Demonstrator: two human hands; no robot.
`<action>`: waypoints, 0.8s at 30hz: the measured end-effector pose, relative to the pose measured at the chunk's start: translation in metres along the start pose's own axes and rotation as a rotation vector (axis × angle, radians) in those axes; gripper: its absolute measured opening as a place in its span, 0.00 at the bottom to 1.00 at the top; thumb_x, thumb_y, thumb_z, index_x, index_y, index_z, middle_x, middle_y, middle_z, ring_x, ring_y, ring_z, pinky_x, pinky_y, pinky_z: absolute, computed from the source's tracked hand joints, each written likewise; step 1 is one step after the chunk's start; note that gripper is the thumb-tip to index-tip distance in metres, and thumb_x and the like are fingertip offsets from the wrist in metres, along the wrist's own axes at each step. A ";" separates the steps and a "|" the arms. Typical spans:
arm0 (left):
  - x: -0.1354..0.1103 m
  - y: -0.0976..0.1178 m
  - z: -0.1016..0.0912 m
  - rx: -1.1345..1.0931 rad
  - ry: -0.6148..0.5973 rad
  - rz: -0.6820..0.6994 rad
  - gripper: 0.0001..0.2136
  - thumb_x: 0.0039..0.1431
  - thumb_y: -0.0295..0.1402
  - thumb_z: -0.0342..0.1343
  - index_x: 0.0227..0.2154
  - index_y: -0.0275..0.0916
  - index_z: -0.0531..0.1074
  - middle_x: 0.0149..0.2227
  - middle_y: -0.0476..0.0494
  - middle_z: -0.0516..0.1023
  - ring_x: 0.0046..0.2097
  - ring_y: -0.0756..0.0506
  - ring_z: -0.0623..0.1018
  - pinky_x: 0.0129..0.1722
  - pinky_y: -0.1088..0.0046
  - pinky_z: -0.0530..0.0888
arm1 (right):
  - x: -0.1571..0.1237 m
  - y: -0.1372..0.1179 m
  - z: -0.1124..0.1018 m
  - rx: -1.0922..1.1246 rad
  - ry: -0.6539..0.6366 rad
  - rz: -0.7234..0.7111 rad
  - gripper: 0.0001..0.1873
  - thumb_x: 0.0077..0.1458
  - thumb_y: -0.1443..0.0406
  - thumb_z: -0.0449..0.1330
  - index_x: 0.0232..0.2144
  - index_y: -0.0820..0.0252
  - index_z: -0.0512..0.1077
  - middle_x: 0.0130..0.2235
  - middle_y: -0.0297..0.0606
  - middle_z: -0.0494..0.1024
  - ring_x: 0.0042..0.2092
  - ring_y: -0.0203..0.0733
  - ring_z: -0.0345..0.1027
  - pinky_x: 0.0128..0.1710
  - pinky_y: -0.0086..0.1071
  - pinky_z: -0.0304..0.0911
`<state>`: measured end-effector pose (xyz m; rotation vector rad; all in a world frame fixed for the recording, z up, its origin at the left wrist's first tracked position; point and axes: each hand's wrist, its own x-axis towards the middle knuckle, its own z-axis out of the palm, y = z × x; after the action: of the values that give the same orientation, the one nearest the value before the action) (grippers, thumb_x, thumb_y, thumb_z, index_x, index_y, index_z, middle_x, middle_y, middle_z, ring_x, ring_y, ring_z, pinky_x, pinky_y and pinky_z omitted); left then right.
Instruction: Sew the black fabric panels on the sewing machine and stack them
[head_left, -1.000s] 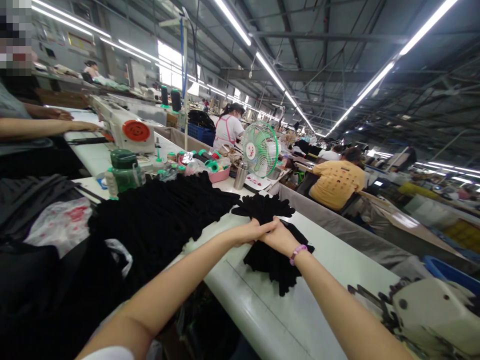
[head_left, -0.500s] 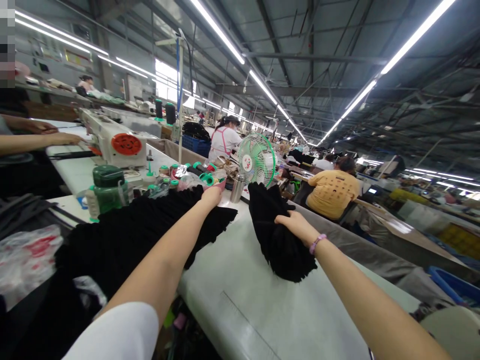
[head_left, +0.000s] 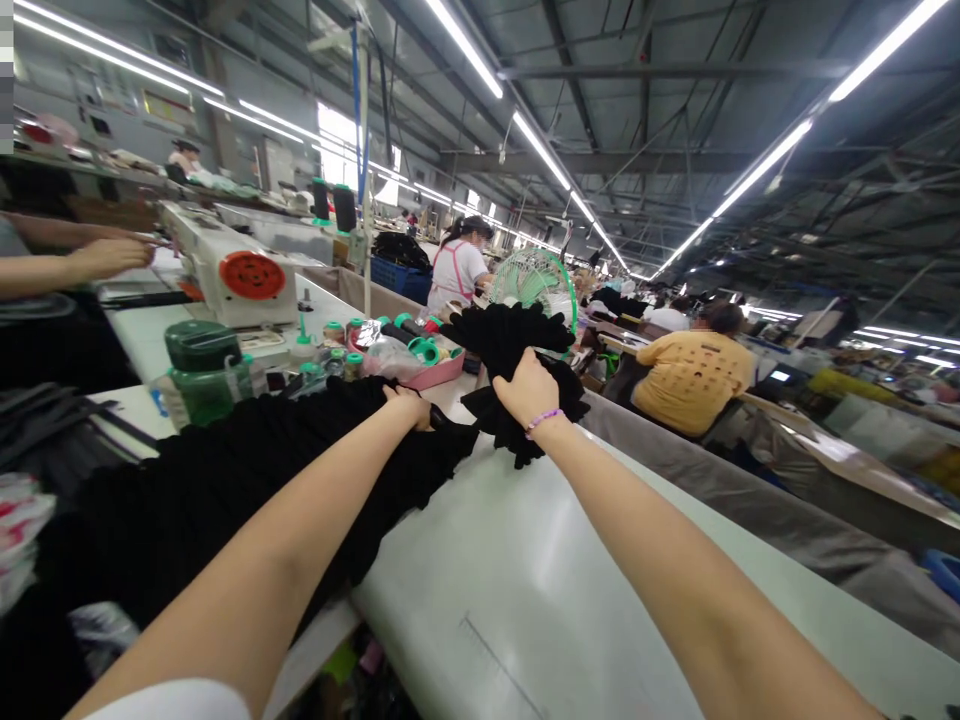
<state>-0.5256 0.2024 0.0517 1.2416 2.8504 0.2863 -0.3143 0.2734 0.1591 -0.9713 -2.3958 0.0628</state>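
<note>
A bunched piece of black fabric (head_left: pixel 502 335) is gripped in my right hand (head_left: pixel 531 390), its frilled edges fanning out above and below the fist. It is lifted at the far end of the pale table (head_left: pixel 555 560). My left hand (head_left: pixel 409 408) is closed on the edge of a long heap of black fabric (head_left: pixel 225 490) that runs along the table's left side. The tips of the left fingers are partly hidden in the cloth.
Beyond the heap stand a green-lidded jar (head_left: pixel 202 370), a pink tray (head_left: pixel 439 372) of thread spools and a white sewing machine (head_left: pixel 232 265). A green fan (head_left: pixel 529 280) is behind the raised fabric. A co-worker's hand (head_left: pixel 112 258) is at left; a person in yellow (head_left: pixel 697 370) sits right.
My right hand has lifted the black piece up and moved left, closer to the left hand. The left hand has shifted slightly down and left onto the heap. The view has turned a little.
</note>
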 end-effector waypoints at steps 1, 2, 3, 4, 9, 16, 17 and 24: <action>0.000 -0.001 0.001 0.032 -0.055 -0.023 0.21 0.64 0.40 0.58 0.58 0.41 0.68 0.63 0.37 0.67 0.61 0.35 0.69 0.59 0.46 0.68 | 0.001 -0.007 0.007 -0.017 -0.004 -0.032 0.33 0.57 0.62 0.60 0.59 0.75 0.57 0.51 0.61 0.74 0.52 0.58 0.73 0.49 0.43 0.68; 0.000 0.000 0.001 0.062 -0.097 -0.045 0.23 0.64 0.41 0.58 0.59 0.41 0.67 0.65 0.36 0.64 0.64 0.33 0.66 0.62 0.42 0.64 | 0.002 -0.014 0.014 -0.033 -0.009 -0.062 0.35 0.57 0.62 0.60 0.60 0.76 0.56 0.51 0.61 0.74 0.52 0.58 0.72 0.49 0.43 0.68; 0.000 0.000 0.000 0.087 -0.129 -0.060 0.24 0.64 0.42 0.58 0.61 0.41 0.66 0.67 0.36 0.61 0.66 0.32 0.62 0.64 0.39 0.59 | 0.004 -0.020 0.020 -0.048 -0.014 -0.090 0.36 0.57 0.62 0.60 0.62 0.77 0.54 0.52 0.62 0.73 0.53 0.59 0.71 0.49 0.43 0.68; -0.002 0.002 0.000 0.107 -0.154 -0.065 0.26 0.63 0.43 0.58 0.61 0.41 0.65 0.68 0.36 0.59 0.68 0.31 0.59 0.65 0.38 0.55 | 0.005 -0.026 0.027 -0.061 -0.020 -0.114 0.37 0.58 0.62 0.61 0.63 0.77 0.53 0.53 0.62 0.72 0.54 0.59 0.70 0.50 0.44 0.68; -0.015 0.006 -0.007 0.154 -0.194 -0.039 0.27 0.63 0.43 0.59 0.62 0.41 0.65 0.69 0.36 0.58 0.69 0.30 0.57 0.66 0.37 0.52 | 0.006 -0.051 0.059 -0.112 -0.097 -0.196 0.39 0.59 0.63 0.61 0.64 0.77 0.51 0.55 0.66 0.69 0.56 0.61 0.68 0.50 0.46 0.68; -0.020 -0.012 -0.024 0.099 -0.217 0.027 0.20 0.64 0.40 0.58 0.55 0.38 0.69 0.59 0.37 0.71 0.58 0.37 0.73 0.56 0.48 0.71 | 0.008 -0.055 0.090 -0.118 -0.413 -0.340 0.37 0.53 0.56 0.65 0.59 0.66 0.59 0.55 0.55 0.74 0.56 0.54 0.70 0.53 0.42 0.67; -0.019 -0.016 -0.027 0.091 -0.214 0.024 0.19 0.64 0.40 0.58 0.54 0.38 0.70 0.57 0.38 0.72 0.55 0.38 0.74 0.54 0.51 0.73 | 0.011 -0.054 0.090 -0.128 -0.445 -0.340 0.40 0.51 0.54 0.66 0.61 0.65 0.58 0.57 0.55 0.72 0.58 0.56 0.69 0.54 0.45 0.67; -0.018 -0.028 -0.037 0.049 -0.088 -0.019 0.18 0.65 0.40 0.58 0.54 0.38 0.70 0.56 0.38 0.73 0.53 0.39 0.75 0.52 0.53 0.75 | 0.031 -0.060 0.078 -0.248 -0.581 -0.387 0.45 0.52 0.63 0.67 0.67 0.59 0.52 0.63 0.53 0.66 0.61 0.60 0.64 0.56 0.53 0.64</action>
<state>-0.5369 0.1654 0.0818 1.2028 2.8088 0.1582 -0.4099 0.2615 0.1222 -0.6265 -3.1517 -0.1139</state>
